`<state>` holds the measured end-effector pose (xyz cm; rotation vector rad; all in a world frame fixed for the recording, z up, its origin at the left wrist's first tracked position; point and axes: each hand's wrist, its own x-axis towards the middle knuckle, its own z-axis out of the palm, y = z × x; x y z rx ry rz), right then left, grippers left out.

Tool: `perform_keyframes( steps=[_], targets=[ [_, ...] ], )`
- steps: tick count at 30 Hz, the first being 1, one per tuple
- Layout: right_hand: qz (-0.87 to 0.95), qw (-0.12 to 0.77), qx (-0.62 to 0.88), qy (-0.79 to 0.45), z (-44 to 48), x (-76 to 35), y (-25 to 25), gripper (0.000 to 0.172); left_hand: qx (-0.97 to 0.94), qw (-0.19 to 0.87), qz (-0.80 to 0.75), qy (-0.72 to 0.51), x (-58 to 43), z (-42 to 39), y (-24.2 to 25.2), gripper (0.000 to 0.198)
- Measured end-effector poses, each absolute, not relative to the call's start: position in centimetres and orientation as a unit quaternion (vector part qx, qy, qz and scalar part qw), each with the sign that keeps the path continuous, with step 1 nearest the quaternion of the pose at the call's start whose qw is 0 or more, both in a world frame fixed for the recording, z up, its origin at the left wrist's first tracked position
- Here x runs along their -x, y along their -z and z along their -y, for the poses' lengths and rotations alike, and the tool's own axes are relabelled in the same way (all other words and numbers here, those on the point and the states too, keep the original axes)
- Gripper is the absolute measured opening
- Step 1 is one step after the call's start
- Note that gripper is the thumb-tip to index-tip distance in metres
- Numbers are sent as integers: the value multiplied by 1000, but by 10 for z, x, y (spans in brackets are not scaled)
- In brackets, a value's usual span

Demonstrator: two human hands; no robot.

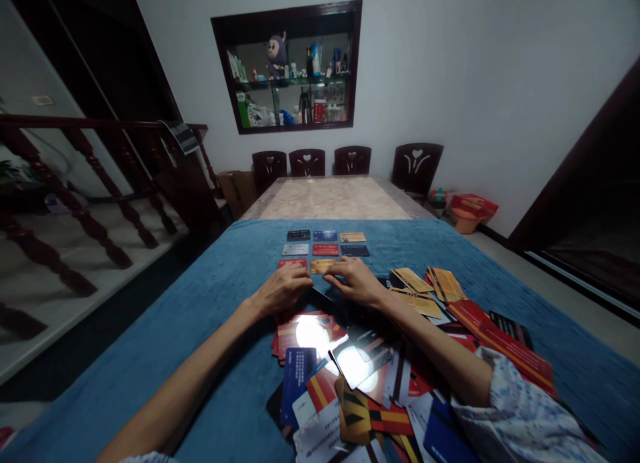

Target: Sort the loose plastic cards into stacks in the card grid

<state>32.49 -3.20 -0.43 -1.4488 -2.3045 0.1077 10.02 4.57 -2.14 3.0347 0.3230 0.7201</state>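
Observation:
My left hand [281, 291] and my right hand [354, 279] rest side by side on a blue cloth [210, 296] over the table. My right fingers lie flat on a gold card [320, 266] in the nearest row of a grid of cards [325, 249]. My left fingers curl beside a red card [291, 263] and over the edge of a dark card [325, 296]; whether they grip it is unclear. Under my forearms lies a loose heap of cards [350, 376] in red, blue, black, white and gold.
More gold and red cards [450, 296] spread to the right of my hands. Beyond the cloth the marble tabletop [333, 199] runs to several dark chairs [353, 159] at the wall. A wall niche [293, 69] holds bottles. A wooden stair railing [75, 183] stands left.

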Motion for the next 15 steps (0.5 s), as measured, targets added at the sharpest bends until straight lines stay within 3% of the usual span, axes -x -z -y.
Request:
perform_keyframes(
  steps=[6,9,15],
  targets=[
    [845,233,477,-66,33,-320,8,23,-962,10,-147,-228,-100,-44,21,25],
    [847,222,479,-64,32,-318,11,17,-953,45,-170,-247,-101,-41,19,19],
    [837,224,497,-38,31,-319,14,20,-920,131,-211,-302,-103,-38,18,12]
  ],
)
